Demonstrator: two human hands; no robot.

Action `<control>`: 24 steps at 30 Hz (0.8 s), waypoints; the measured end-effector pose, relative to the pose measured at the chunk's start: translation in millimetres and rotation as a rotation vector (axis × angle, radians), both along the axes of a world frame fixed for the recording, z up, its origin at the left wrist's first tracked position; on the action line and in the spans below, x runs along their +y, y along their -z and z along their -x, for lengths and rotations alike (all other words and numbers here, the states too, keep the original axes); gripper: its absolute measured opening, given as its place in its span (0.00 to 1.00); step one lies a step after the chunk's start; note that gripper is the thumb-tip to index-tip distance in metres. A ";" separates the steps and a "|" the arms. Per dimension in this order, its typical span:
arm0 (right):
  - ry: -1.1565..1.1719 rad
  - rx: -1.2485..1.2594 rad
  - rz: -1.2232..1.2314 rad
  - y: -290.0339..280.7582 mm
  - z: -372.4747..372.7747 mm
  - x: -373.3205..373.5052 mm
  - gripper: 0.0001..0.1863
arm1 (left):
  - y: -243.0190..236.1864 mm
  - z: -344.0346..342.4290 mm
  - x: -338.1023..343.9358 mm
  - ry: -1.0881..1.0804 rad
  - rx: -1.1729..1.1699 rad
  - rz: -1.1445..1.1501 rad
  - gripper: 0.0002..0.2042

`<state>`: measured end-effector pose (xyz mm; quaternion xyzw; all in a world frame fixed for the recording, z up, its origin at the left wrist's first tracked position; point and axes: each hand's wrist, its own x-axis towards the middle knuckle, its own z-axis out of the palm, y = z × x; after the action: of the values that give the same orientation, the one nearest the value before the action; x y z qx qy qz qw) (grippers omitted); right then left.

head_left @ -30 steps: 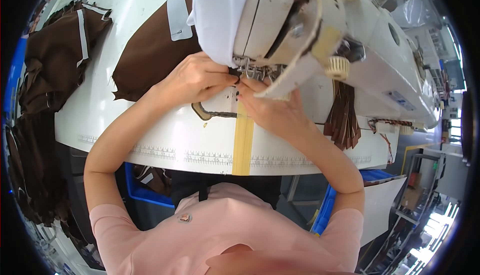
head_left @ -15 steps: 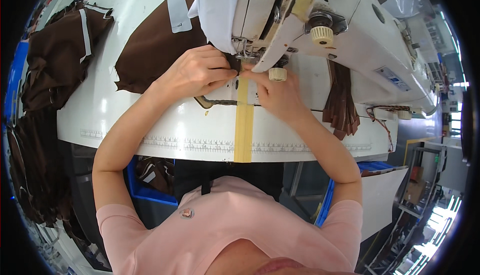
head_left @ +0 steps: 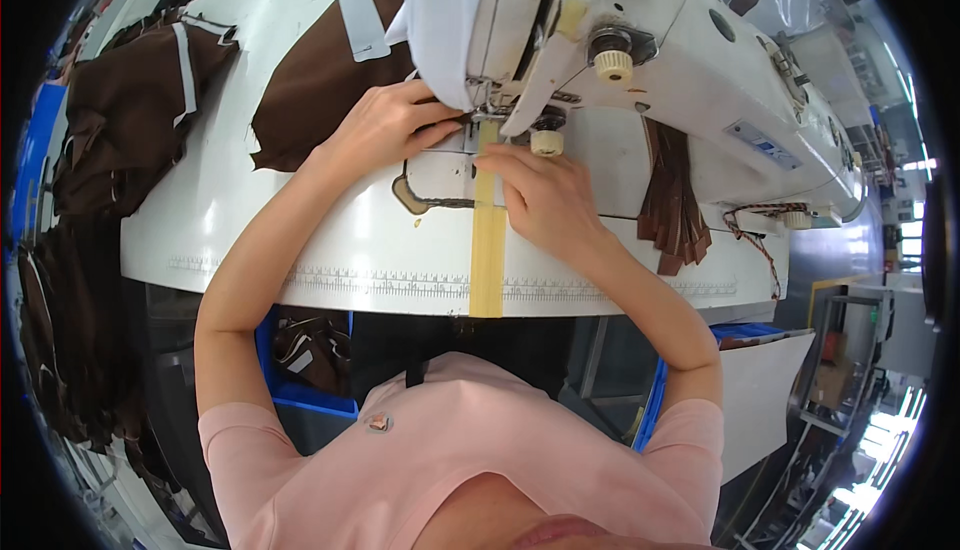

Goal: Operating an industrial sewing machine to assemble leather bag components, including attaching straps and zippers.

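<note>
My left hand is closed, its fingertips pinching the edge of a brown fabric piece beside the presser foot of a white sewing machine. The fabric spreads flat to the left and carries a pale grey strip. Bare of anything I can see, my right hand lies on the table just in front of the machine. Its index finger stretches over a yellow tape strip, with the thumb lower and apart. White cloth drapes over the machine's head and hides part of the fabric.
A ruler scale runs along the front edge of the white table. Brown strips lie right of my right hand. More brown pieces are heaped at the left. Below the table sits a blue bin with brown pieces.
My right hand has drawn back slightly from the presser foot toward me. My left hand has shifted a little left and up, still at the fabric edge. The whole view has shifted slightly.
</note>
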<state>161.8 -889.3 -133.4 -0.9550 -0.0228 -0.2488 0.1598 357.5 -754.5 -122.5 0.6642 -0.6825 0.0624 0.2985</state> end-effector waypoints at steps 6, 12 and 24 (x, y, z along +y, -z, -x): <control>-0.008 -0.130 -0.468 -24.2 -3.6 56.7 0.10 | -21.3 41.1 65.9 -0.341 0.699 -0.165 0.08; -0.054 0.111 -0.608 -35.3 -14.9 77.0 0.07 | -31.0 74.0 105.0 -0.386 0.987 -0.182 0.09; -0.205 0.062 -0.259 -3.4 22.2 38.4 0.09 | 0.3 80.7 76.9 -0.046 0.152 -0.068 0.12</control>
<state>139.6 -850.8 -130.0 -0.9263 -0.0827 -0.2026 0.3066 276.7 -677.5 -122.8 0.6923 -0.6443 -0.0046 0.3249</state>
